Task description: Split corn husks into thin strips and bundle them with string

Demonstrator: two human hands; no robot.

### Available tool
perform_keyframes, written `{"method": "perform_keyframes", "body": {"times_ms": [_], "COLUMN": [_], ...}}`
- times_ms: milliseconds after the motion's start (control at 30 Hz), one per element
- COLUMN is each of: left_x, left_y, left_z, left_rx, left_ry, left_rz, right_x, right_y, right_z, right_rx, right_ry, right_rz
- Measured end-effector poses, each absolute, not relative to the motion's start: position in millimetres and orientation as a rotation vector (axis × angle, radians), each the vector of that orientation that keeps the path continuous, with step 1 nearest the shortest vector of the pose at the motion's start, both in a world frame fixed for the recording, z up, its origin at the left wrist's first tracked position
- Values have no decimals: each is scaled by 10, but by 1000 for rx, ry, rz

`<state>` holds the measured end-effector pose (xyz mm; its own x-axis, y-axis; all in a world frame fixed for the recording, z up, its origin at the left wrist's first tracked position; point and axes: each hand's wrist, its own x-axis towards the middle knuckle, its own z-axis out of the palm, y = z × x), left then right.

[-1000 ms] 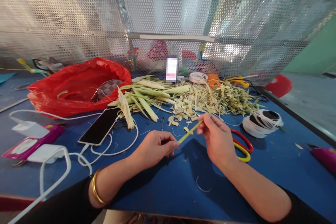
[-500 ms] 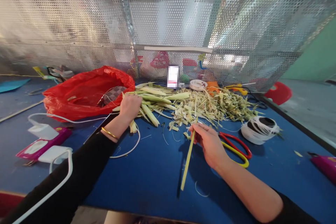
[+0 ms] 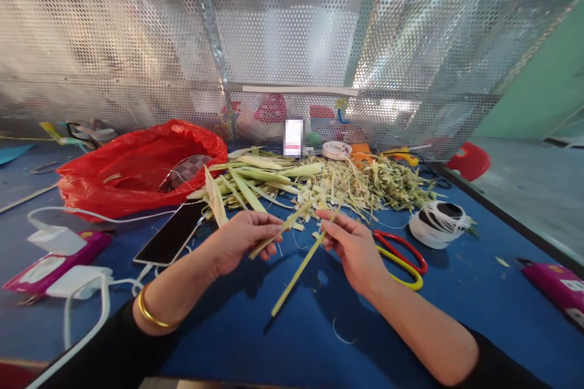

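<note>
My left hand [image 3: 241, 240] pinches a short, pale plant strip [image 3: 297, 217] between thumb and fingers. In my right hand [image 3: 356, 249] is a long, thin yellow-green stalk [image 3: 296, 279], slanting down and left toward me. The two pieces are close together at their upper ends; I cannot tell whether they touch. Behind my left hand lies a heap of pale green husk-like leaves [image 3: 249, 185]. Beyond my right hand are shredded plant scraps [image 3: 337, 185] and a clump of small dried sprigs [image 3: 399, 185]. Red-and-yellow-handled scissors [image 3: 408, 258] rest beside my right hand, blades hidden.
A red plastic bag [image 3: 114, 194] stands open at the left, with a phone [image 3: 171, 234] and white chargers [image 3: 79, 281] nearer me. At the right are a white tape roll [image 3: 438, 228] and a magenta packet [image 3: 554, 285]. A perforated metal screen [image 3: 292, 30] closes off the back.
My left hand has come from the leaf heap toward my right hand, now holding a strip. The right-hand stalk has tilted further left. The phone is now uncovered.
</note>
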<state>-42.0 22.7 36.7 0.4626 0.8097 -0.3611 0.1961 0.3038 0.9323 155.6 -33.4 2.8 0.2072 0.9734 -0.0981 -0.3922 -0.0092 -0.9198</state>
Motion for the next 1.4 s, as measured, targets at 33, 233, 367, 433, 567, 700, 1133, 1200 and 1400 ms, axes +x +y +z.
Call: {"method": "perform_keyframes", "body": {"times_ms": [33,233,367,433,567,700,1133,1200,1400], "left_x": [-384,-296,-257,-221,-151,-135,-227,-246,-258], "left_y": [172,-47,-130,-172,-254,-298,-278,-275,-289], "left_z": [308,183,188,169,108,81,100,111,157], "left_rx": [1191,1210,1387,1547,1533,1344,1456,1457,1254], "left_ry": [1031,987,1026,1044,998,981,962,958,962], "left_rz": [495,353,352,412,449,350,418,413,572], "right_x": [1563,1594,1578,1563,1547,1543,1724,1822,2123], "right_y": [-329,-309,-318,-325,-337,-354,-263,-220,-149], "right_z": [18,3,21,29,40,44,77,123,237], "right_rx": [-1030,-1006,-1009,-1017,-1017,-1023,-1081,-1042,-852], "right_ry": [-726,-764,-767,-781,-790,-835,-634,-580,-410], "right_rz": [1252,1210,1207,1211,1209,1226,1095,990,705]}}
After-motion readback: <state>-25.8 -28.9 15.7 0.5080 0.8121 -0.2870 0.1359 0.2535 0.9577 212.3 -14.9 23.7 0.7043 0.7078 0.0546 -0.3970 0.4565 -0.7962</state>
